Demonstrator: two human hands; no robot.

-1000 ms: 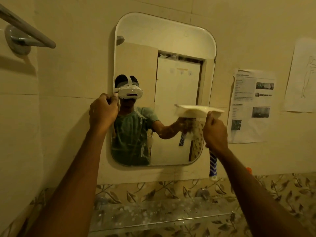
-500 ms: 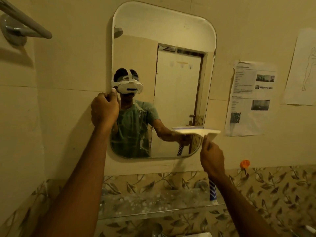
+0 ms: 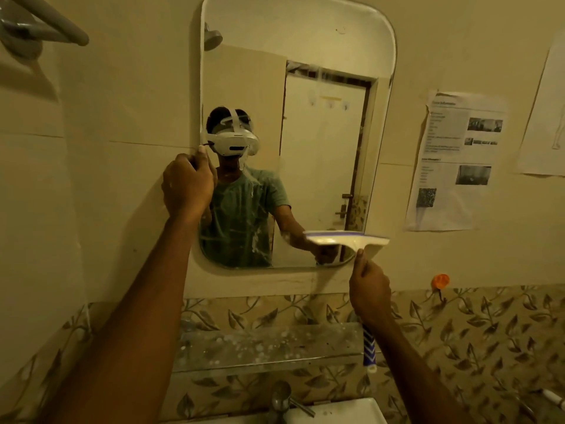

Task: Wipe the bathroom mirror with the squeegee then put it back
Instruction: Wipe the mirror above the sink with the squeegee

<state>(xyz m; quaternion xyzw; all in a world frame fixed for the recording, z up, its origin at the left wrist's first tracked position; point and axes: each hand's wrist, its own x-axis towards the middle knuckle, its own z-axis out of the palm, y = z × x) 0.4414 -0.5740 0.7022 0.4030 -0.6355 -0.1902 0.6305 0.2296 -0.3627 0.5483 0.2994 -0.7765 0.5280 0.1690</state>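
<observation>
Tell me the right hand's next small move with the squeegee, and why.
Probably draw the squeegee straight down off the bottom edge of the mirror: its blade sits on the glass low on the right, just above that edge. The right hand grips its handle; the left hand holds the mirror's left rim.

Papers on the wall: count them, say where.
2. A printed sheet right of the mirror; a second sheet further right, cut by the frame edge. More may lie beyond view.

White squeegee (image 3: 348,240) blade level, against streaked mirror (image 3: 324,123) lower right
</observation>
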